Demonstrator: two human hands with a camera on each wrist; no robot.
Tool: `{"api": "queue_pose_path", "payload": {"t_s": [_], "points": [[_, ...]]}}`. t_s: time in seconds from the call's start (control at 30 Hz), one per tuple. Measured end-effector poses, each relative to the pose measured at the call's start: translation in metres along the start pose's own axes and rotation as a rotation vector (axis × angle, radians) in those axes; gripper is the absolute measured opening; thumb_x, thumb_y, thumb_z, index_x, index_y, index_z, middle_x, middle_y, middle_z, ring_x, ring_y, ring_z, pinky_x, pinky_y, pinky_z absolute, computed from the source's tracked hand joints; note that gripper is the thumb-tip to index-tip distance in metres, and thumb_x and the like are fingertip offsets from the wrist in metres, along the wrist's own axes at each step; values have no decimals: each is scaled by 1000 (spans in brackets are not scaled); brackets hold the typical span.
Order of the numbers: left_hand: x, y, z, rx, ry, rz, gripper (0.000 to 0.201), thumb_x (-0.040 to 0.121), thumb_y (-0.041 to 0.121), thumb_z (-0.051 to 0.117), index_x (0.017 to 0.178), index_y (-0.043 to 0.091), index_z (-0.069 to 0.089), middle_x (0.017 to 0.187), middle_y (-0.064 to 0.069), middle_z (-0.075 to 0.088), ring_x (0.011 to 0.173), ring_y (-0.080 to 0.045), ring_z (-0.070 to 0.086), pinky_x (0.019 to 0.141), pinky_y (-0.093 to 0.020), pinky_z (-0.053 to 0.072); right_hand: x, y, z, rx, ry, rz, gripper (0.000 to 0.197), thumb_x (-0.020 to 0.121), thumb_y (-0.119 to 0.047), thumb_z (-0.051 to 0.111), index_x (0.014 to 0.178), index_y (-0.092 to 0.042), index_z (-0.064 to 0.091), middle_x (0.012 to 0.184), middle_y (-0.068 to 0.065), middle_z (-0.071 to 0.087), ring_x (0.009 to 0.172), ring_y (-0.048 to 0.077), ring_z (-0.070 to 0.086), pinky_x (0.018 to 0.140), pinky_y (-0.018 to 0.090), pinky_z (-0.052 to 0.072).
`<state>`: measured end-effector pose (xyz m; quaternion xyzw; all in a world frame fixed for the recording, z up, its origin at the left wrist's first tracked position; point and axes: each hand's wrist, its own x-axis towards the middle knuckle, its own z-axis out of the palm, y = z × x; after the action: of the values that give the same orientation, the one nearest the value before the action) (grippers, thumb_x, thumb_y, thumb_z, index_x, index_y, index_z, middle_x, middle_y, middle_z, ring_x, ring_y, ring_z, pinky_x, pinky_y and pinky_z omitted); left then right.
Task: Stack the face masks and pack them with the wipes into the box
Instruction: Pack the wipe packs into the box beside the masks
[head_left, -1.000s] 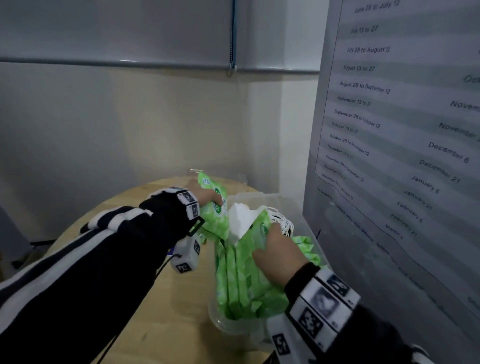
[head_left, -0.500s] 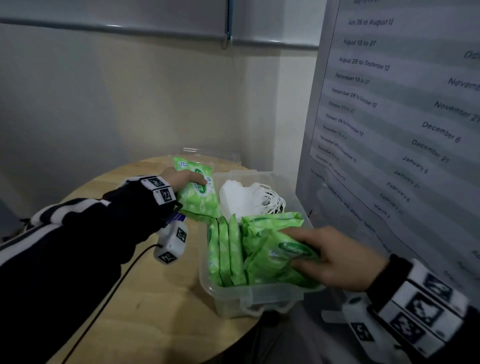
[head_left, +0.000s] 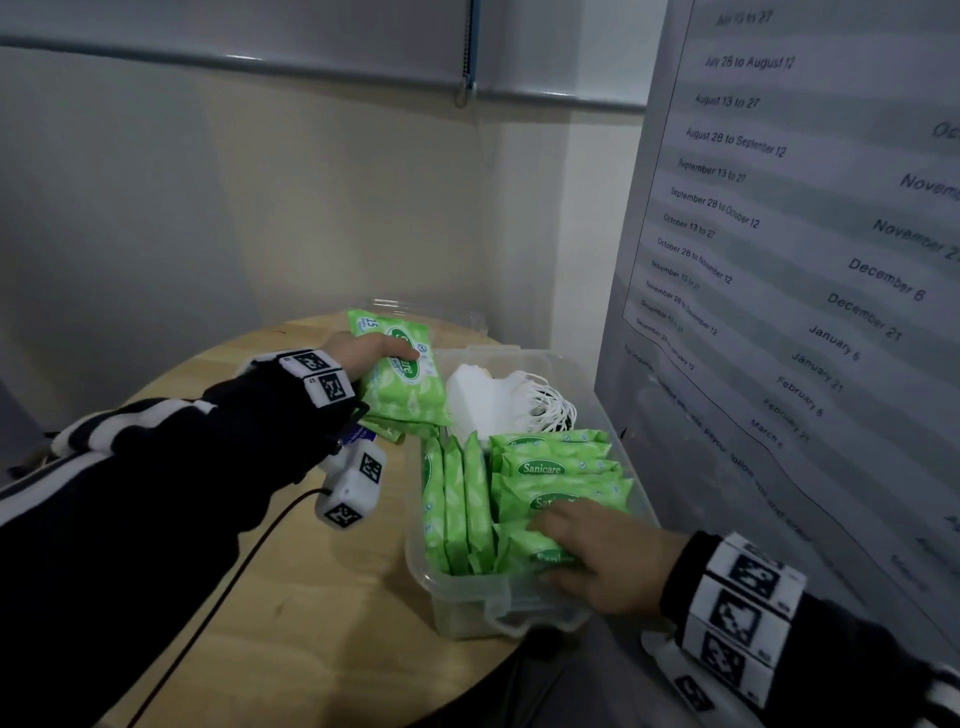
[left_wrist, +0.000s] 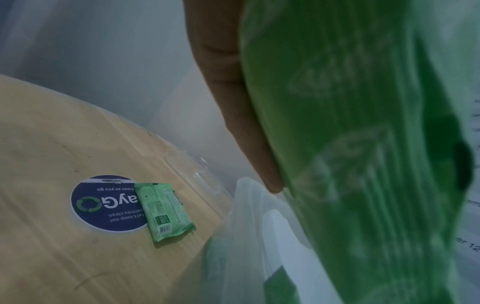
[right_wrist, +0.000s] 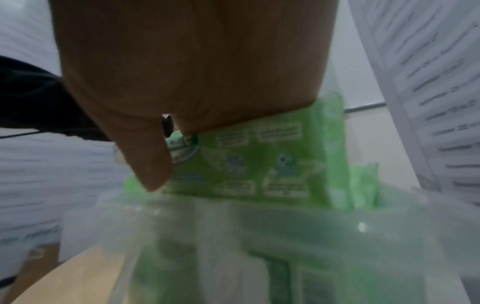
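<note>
While the clear plastic box (head_left: 498, 597) is sitting at the near right edge of the round wooden table (head_left: 291, 623), a green wipes pack (head_left: 402, 371) is being gripped in the left hand (head_left: 363, 351), fingers curled over its top face, and is being held just left of the box's far left corner. More green edges are showing under that pack, so more than one may be being carried; it cannot be told for certain. The pack's long axis is being kept running near to far, roughly in line with the three packs (head_left: 457, 509) being stored on edge along the box's left wall.

Inside the box, the white face masks (head_left: 493, 400) are lying stacked at the far end, ear loops trailing right. At the near right, the flat-lying packs (head_left: 556, 467) are being pressed down by the right hand (head_left: 608, 556), fingers on the nearest pack and thumb at the box's near rim, seemingly to make room.

One stray pack (left_wrist: 163, 211) is lying on the table, well left of the box, partly over a round blue sticker (left_wrist: 103, 205). The left hand is judged the nearer one for it.

The held pack lies left of and above the box opening; a short rightward, downward move is looking likely.
</note>
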<state>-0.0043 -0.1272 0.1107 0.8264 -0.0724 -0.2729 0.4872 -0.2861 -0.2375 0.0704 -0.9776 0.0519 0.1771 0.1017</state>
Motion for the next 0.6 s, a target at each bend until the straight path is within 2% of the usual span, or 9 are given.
{"api": "queue_pose_path", "payload": {"t_s": [0.07,0.2,0.23,0.3,0.33,0.37,0.43,0.53,0.6], "points": [[1,-1,-2,0,-2,-8,106,33,43,85,126,3,52,115,-20,62,93,-35,63,59,-30,48,-2,-6,11,-60,73,33,90,67,-67,3,134,-18,39,131,0,40,119,19,37,98,34,35],[-4,-3,-1,7,22,-6,83,62,36,80,128,0,47,98,-13,54,67,-25,54,47,-23,32,4,-15,12,-85,199,70,86,65,-63,6,129,-19,43,127,2,41,117,22,39,93,36,32],[-6,-5,1,20,30,-9,81,66,35,79,130,-1,45,99,-13,53,66,-24,54,47,-23,31,6,-13,8,-80,205,82,88,61,-63,10,130,-19,43,128,2,40,118,22,38,96,36,31],[-6,-7,4,49,41,-4,82,68,34,78,132,-2,42,115,-17,57,91,-30,61,49,-24,31,9,-9,1,-56,222,105,89,55,-62,23,132,-21,40,132,1,36,123,21,34,105,36,27],[-7,-8,5,50,45,-5,83,69,34,77,134,-1,41,121,-19,56,100,-32,60,50,-25,32,10,-7,-2,-31,223,114,85,57,-61,34,133,-22,37,135,1,33,127,20,31,109,35,25],[-8,-9,5,45,45,-8,84,69,34,77,135,0,39,121,-19,55,99,-33,58,51,-26,33,11,-5,-6,2,208,132,81,63,-57,48,135,-20,34,137,1,32,129,20,30,111,34,24],[-8,-10,4,30,41,-15,84,69,34,77,136,1,38,117,-18,55,84,-28,54,52,-27,35,14,2,-14,31,130,193,82,72,-39,70,138,-14,29,138,3,33,129,20,33,108,30,30],[-6,-11,2,17,46,-36,85,65,35,79,134,2,42,115,-17,56,85,-29,54,62,-30,41,26,8,-25,-73,10,224,89,69,-32,80,139,-11,29,135,6,35,125,22,37,104,32,37],[-5,-13,0,11,48,-43,85,63,36,80,132,2,44,114,-17,58,87,-31,57,62,-31,42,34,6,-25,-182,-21,235,92,66,-32,82,137,-10,29,133,8,35,124,24,38,103,35,39]]}}
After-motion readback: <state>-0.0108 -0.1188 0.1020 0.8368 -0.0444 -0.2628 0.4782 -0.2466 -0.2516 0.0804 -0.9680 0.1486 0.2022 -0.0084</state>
